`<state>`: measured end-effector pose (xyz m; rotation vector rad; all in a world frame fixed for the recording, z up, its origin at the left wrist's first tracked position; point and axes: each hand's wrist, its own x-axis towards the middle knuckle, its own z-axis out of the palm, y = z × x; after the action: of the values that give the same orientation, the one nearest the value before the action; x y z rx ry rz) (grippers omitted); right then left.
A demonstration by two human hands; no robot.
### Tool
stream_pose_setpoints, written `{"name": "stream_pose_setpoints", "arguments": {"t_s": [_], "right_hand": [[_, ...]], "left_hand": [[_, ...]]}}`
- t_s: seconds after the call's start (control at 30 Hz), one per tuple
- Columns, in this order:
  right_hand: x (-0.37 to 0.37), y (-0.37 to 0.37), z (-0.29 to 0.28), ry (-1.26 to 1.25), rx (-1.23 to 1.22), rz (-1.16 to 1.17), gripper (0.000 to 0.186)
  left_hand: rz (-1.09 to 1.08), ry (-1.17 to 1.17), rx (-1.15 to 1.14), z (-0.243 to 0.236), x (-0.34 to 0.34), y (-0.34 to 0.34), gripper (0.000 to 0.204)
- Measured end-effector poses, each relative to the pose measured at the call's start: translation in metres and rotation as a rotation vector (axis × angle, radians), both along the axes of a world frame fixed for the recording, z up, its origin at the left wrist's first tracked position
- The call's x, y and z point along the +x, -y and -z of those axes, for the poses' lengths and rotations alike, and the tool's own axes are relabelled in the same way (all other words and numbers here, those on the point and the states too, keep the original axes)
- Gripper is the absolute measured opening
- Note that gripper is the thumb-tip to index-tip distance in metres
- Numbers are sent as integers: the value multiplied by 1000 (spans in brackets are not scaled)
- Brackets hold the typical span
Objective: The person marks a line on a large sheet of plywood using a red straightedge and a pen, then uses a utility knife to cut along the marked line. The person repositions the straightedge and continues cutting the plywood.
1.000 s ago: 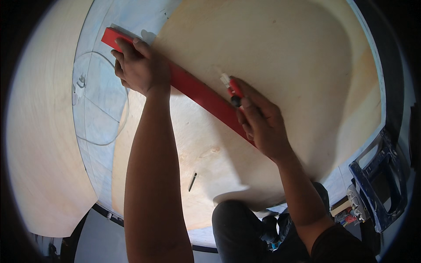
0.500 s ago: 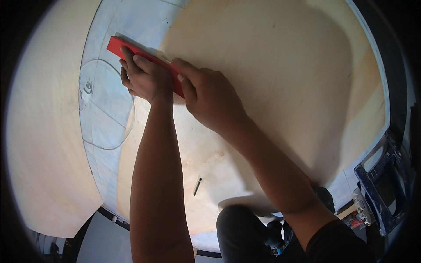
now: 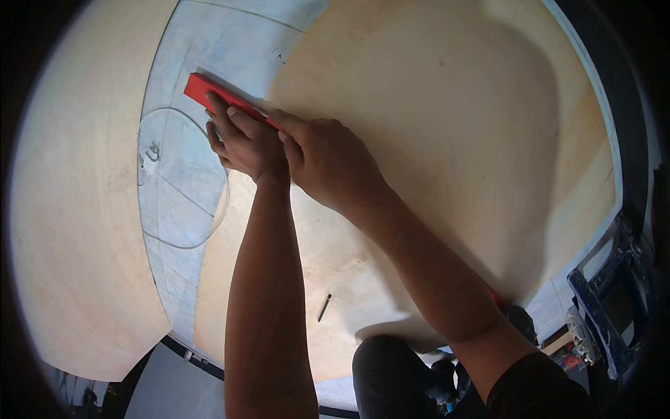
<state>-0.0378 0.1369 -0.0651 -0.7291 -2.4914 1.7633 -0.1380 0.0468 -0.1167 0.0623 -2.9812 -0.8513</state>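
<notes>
A long red bar (image 3: pixel 199 87) lies slantwise across the thin wood sheet and past its left edge. My left hand (image 3: pixel 248 143) presses on the bar near its far end, fingers and thumb bent over it. Right beside it, my right hand (image 3: pixel 324 153) is closed at the bar's far edge, index finger stretched along it. A thin pale tip (image 3: pixel 261 110) shows just ahead of that finger; the rest of what the hand holds is hidden. Under my arms spreads the pale wood sheet (image 3: pixel 460 140). Past my right forearm, a bit of red shows near my knee.
A dark pen (image 3: pixel 324 307) lies on the sheet between my forearms. On the bluish surface (image 3: pixel 230 35) at the left rests a looped white cable (image 3: pixel 185 246). Another wood sheet (image 3: pixel 77 195) stands at far left. A dark blue plastic stool (image 3: pixel 607 300) is at right.
My right hand has slid along the bar toward its far end, closer to my left hand. The whole view has shifted slightly; my left hand keeps its place on the bar.
</notes>
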Motion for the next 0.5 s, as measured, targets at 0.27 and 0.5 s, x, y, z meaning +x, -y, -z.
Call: {"name": "stream_pose_setpoints", "arguments": {"t_s": [0.27, 0.5], "right_hand": [[-8, 4, -12, 97, 23, -9, 33], [-12, 3, -18, 132, 15, -17, 33]], "left_hand": [[-10, -20, -38, 6, -3, 3, 57], [-10, -22, -42, 9, -5, 5, 57]]}}
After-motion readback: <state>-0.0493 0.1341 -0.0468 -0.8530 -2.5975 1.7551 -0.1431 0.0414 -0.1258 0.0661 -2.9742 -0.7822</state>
